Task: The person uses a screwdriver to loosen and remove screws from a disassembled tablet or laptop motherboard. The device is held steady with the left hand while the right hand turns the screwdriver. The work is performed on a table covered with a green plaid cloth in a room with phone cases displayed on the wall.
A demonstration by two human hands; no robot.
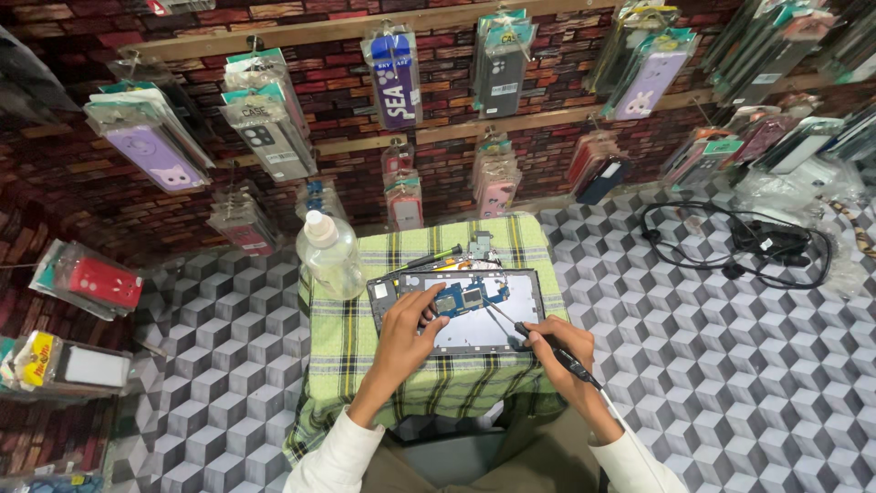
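Head view, work surface: a small stand covered by a green plaid cloth [347,338], set on a floor patterned with grey cubes.
Head view, workpiece: an opened tablet [461,310] lies flat near the middle of the cloth, long side toward the person, back cover off. A blue circuit board [461,297] sits in its upper middle area; the rest of the inside is a pale metal plate.
Head view, left hand [408,330]: rests on the left part of the tablet, fingers bent, fingertips pressed on the left end of the circuit board. It clamps nothing; it bears down on the board.
Head view, right hand [558,351]: at the tablet's lower right corner, fingers closed around a black pen-shaped tool [557,351]. The thin tip [500,315] of the tool slants up and left toward the right end of the circuit board; actual contact cannot be told.
Head view, far edge of the cloth: a black-handled screwdriver [429,259] lies just beyond the tablet's top edge; a small grey metal part [481,245] lies to its right.
Head view, left far corner of the cloth: a clear plastic bottle [329,254] with a white cap stands upright, just beside the tablet.
Head view, floor at right: a coiled black cable [730,242], well apart from the stand.
Head view, wall: packaged phone cases [265,119] hang on wooden rails against the brick-pattern wall.
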